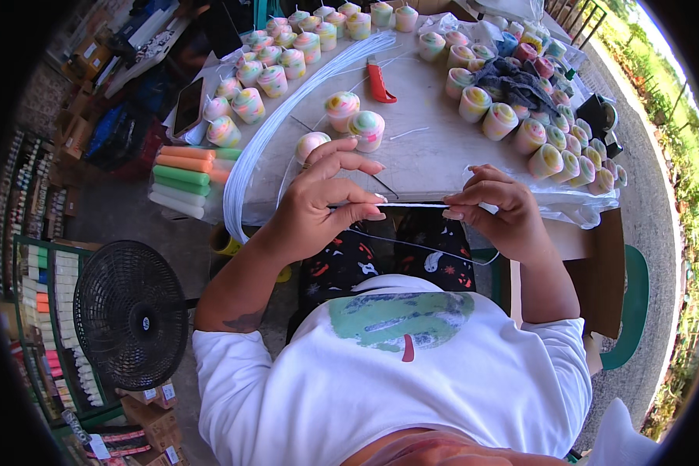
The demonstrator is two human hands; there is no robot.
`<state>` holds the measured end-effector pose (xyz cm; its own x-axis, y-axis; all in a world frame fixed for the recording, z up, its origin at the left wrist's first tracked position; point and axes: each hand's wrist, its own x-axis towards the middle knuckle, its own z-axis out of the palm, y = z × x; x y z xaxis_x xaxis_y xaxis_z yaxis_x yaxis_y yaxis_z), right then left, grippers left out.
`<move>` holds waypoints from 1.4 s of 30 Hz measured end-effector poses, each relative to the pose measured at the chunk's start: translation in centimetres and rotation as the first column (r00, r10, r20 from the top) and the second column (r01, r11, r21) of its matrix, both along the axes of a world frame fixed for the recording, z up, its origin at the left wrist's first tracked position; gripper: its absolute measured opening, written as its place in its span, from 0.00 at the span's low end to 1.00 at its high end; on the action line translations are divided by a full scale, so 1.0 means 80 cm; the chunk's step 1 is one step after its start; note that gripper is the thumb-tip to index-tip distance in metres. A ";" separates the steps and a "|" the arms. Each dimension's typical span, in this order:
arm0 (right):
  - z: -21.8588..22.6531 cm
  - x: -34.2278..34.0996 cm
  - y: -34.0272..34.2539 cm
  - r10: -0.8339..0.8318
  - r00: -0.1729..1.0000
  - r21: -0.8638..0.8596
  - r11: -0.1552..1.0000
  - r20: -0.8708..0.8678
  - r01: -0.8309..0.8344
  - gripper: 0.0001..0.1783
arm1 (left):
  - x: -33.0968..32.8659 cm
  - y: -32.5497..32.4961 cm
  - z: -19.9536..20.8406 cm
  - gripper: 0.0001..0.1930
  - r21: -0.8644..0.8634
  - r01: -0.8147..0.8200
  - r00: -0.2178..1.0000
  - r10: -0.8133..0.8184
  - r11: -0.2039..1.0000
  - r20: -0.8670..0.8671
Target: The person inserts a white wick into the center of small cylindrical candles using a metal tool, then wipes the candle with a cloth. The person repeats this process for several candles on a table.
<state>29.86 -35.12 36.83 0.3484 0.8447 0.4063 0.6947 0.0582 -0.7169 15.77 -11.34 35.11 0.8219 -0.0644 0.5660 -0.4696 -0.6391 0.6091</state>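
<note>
Between my two hands a white wick point(413, 205) is stretched level, just at the table's near edge. My left hand point(326, 194) pinches one end of this stretch between thumb and index finger, other fingers raised. The thumb and fingers of my right hand point(493, 206) pinch the other end, and a loose length loops below toward my lap. Past my left hand stand a few swirled pastel candles point(366, 130), one partly hidden by its fingers. A thin dark rod point(385, 186) lies beside that hand. A long bundle of white wicks point(276, 128) curves over the table's left side.
A red-handled cutter point(377, 81) lies mid-table. Wicked candles point(272, 80) crowd the far left; more candles point(547, 161) and a dark cloth point(516, 81) fill the right. Coloured sticks point(185, 165) are stacked at the left edge. A black fan point(132, 314) stands at my left.
</note>
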 end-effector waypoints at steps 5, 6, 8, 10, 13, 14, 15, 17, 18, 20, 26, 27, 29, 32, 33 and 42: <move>-0.012 -0.003 -0.002 -0.066 0.985 -0.023 0.998 -0.158 0.063 0.04 | -0.002 -0.005 -0.007 0.04 0.100 -0.081 0.995 0.074 0.992 0.071; -0.015 -0.003 -0.002 -0.070 0.980 -0.027 0.997 -0.186 0.066 0.03 | -0.003 -0.007 -0.008 0.04 0.168 -0.127 0.987 0.107 0.978 0.122; -0.017 -0.002 -0.004 -0.089 0.967 -0.049 0.996 -0.239 0.079 0.04 | -0.003 -0.008 -0.008 0.04 0.270 -0.184 0.972 0.136 0.945 0.190; -0.018 -0.001 -0.006 -0.096 0.927 -0.074 0.995 -0.361 0.074 0.04 | 0.000 -0.007 -0.009 0.05 0.344 -0.206 0.966 0.134 0.916 0.222; -0.021 0.005 -0.011 -0.087 0.814 -0.100 0.994 -0.574 0.035 0.05 | 0.003 -0.007 -0.013 0.06 0.380 -0.176 0.967 0.086 0.908 0.242; -0.023 0.008 -0.012 -0.075 0.793 -0.099 0.995 -0.604 0.019 0.05 | 0.003 -0.006 -0.013 0.07 0.403 -0.191 0.962 0.090 0.895 0.257; -0.025 0.009 -0.012 -0.064 0.770 -0.097 0.995 -0.635 0.003 0.05 | 0.002 -0.004 -0.012 0.07 0.424 -0.207 0.958 0.095 0.882 0.270; -0.026 0.011 -0.012 -0.015 0.851 -0.069 0.997 -0.524 -0.025 0.05 | 0.002 -0.001 -0.014 0.08 0.453 -0.212 0.956 0.087 0.866 0.280; -0.027 0.011 -0.012 0.012 0.885 -0.055 0.998 -0.466 -0.043 0.05 | 0.001 0.001 -0.018 0.08 0.463 -0.201 0.959 0.076 0.863 0.275; -0.029 0.013 -0.011 0.029 0.876 -0.043 0.997 -0.481 -0.057 0.05 | -0.003 0.002 -0.019 0.09 0.492 -0.191 0.960 0.057 0.849 0.274; -0.036 0.027 -0.038 -0.096 0.817 -0.068 0.995 -0.569 0.069 0.04 | -0.018 0.054 -0.006 0.10 0.476 -0.378 0.922 0.277 0.794 0.269; -0.036 0.027 -0.040 -0.119 0.821 -0.063 0.993 -0.559 0.101 0.04 | -0.016 0.077 -0.018 0.13 0.450 -0.412 0.910 0.333 0.793 0.247; -0.032 0.016 -0.033 -0.171 0.869 -0.086 0.985 -0.465 0.148 0.04 | -0.014 0.084 -0.041 0.21 0.362 -0.438 0.898 0.418 0.823 0.137; -0.030 0.009 -0.023 -0.173 0.928 -0.016 0.984 -0.330 0.177 0.03 | -0.001 0.060 -0.074 0.43 0.222 -0.418 0.886 0.450 0.881 -0.117; -0.031 0.007 -0.021 -0.179 0.931 -0.002 0.982 -0.317 0.188 0.03 | 0.006 0.057 -0.088 0.42 0.225 -0.473 0.862 0.500 0.852 -0.081; -0.021 -0.025 -0.016 -0.244 0.938 0.154 0.965 0.245 0.211 0.06 | 0.037 0.073 -0.125 0.26 -0.642 -0.400 0.908 0.380 0.654 -0.178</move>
